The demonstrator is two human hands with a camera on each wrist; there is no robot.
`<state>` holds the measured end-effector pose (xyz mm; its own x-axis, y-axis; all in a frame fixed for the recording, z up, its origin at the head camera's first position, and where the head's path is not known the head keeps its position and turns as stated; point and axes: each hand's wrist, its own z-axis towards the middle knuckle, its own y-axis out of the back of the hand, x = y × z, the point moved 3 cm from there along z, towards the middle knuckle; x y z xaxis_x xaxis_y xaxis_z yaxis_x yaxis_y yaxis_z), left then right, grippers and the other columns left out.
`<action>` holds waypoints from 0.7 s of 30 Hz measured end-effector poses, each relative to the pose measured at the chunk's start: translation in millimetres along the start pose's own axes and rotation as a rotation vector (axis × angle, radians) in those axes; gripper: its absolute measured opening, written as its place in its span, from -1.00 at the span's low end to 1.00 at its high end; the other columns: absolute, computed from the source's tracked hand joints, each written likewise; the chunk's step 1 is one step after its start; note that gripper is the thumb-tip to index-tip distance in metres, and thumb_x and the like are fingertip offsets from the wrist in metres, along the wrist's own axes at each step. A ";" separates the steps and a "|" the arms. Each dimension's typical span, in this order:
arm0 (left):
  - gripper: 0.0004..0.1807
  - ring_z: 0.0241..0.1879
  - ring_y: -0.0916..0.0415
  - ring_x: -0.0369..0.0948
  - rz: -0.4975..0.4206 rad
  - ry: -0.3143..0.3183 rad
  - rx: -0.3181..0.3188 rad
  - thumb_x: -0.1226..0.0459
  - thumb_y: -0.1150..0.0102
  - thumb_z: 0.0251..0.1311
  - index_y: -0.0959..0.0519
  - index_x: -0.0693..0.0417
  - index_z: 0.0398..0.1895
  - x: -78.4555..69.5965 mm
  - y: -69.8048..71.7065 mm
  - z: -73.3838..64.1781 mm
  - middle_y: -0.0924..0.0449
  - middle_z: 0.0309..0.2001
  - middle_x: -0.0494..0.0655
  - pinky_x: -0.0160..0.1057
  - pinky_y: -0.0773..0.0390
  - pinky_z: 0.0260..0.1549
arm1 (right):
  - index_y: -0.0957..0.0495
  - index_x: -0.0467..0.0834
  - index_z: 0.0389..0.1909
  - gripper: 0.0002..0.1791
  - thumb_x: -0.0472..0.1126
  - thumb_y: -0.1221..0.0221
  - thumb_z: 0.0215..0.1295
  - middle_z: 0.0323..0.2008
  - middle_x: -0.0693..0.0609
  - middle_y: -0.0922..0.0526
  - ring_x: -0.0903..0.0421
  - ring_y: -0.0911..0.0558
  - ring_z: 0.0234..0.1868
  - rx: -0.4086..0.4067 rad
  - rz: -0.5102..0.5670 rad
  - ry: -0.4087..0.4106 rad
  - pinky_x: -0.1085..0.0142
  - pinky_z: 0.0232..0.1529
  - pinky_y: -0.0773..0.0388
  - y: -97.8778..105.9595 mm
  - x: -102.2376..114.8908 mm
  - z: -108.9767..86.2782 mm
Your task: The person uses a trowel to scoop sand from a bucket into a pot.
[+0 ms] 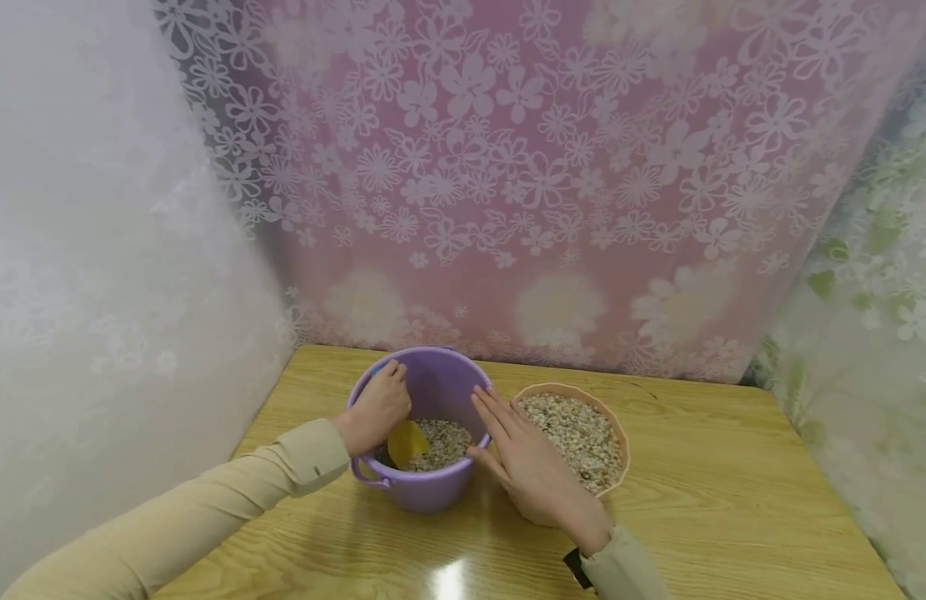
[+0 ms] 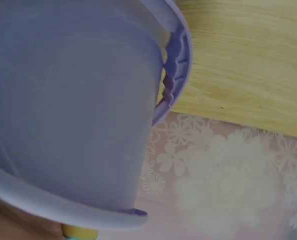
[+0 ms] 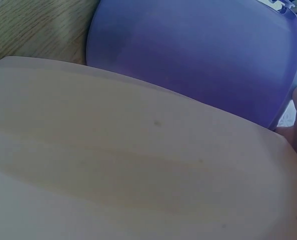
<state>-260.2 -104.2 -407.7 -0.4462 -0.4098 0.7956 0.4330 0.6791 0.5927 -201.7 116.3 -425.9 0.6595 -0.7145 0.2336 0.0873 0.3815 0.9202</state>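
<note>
A purple bucket (image 1: 432, 493) stands on the table with small mixed pebbles (image 1: 449, 440) in its bottom. My left hand (image 1: 378, 406) reaches over the bucket's left rim and grips the handle of a small shovel. The shovel's yellow blade (image 1: 407, 442) dips into the pebbles; a bit of blue shows beside the fingers. My right hand (image 1: 533, 468) rests against the bucket's right rim with its fingers straight. It lies between the bucket and a peach basin (image 1: 624, 450) of similar pebbles. In the right wrist view, the basin's pale side (image 3: 138, 150) fills the foreground beside the bucket (image 3: 198, 55).
The wooden table (image 1: 718, 500) extends to the right of the basin. A pink flowered curtain (image 1: 508, 208) hangs behind it, with pale sheets on both sides. The bucket's side handle (image 1: 368, 477) sticks out at the front left.
</note>
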 end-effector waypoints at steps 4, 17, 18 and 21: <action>-0.85 -0.30 -0.34 -0.18 -0.094 0.063 -0.035 0.09 -0.30 0.28 -0.75 -0.12 -0.38 -1.2 -0.3 1.1 -0.69 -0.36 -0.23 -0.21 -0.25 -0.16 | 0.08 -0.13 0.62 -0.24 0.22 0.25 0.62 0.61 -0.07 0.02 0.07 0.04 0.61 -0.002 0.000 -0.001 -0.03 0.51 -0.03 -0.8 -0.5 -0.3; -0.63 -0.40 -0.31 -0.17 -0.282 0.112 0.050 -0.04 -0.27 0.30 -0.68 -0.06 -0.58 -3.6 -6.5 6.2 -0.65 -0.49 -0.17 -0.19 -0.08 -0.27 | 0.05 -0.11 0.62 -0.26 0.17 0.17 0.62 0.62 -0.02 0.03 0.04 0.03 0.61 0.007 0.034 -0.030 -0.05 0.51 -0.03 -1.7 0.3 1.6; -0.63 -0.39 -0.34 -0.16 -0.288 0.113 0.052 -0.05 -0.26 0.30 -0.68 -0.06 -0.57 -3.9 -7.2 6.3 -0.66 -0.48 -0.17 -0.19 -0.10 -0.27 | 0.04 -0.11 0.62 -0.26 0.17 0.16 0.62 0.62 -0.02 0.03 0.04 0.03 0.61 0.008 0.035 -0.031 -0.05 0.50 -0.03 -1.6 0.3 1.5; -0.65 -0.35 -0.39 -0.15 -0.304 0.129 0.065 -0.03 -0.26 0.31 -0.69 -0.05 -0.54 -4.7 -7.5 6.3 -0.67 -0.46 -0.16 -0.19 -0.21 -0.22 | 0.04 -0.12 0.62 -0.27 0.18 0.18 0.62 0.62 -0.02 0.04 0.04 0.04 0.62 0.011 0.032 -0.032 -0.04 0.51 -0.03 -1.9 0.0 1.9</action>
<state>-266.3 -103.6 -416.7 -0.4430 -0.6705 0.5951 0.2421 0.5497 0.7995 -203.3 114.5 -427.0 0.6380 -0.7202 0.2727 0.0580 0.3981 0.9155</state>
